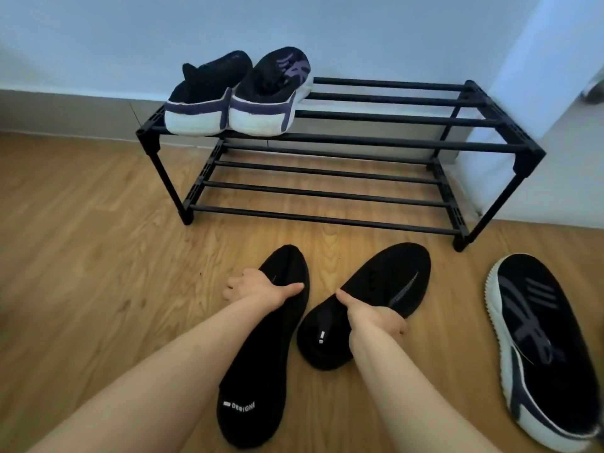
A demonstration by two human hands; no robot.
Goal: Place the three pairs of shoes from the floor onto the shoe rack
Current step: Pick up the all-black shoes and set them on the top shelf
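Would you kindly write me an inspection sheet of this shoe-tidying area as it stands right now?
Surface: wood-look floor, bare apart from the shoes.
Job's things: black two-tier shoe rack against the wall; one black and white pair on its top tier at the left end, heels toward the camera; lower tier bare; two all-black shoes on the floor, left black shoe and right black shoe; one black and white shoe on the floor at right.
Clutter: nothing seen.
Grippers: left hand grips the left black shoe; right hand grips the right black shoe.
Cables: nothing seen.
Surroundings: pale wall, grey skirting.
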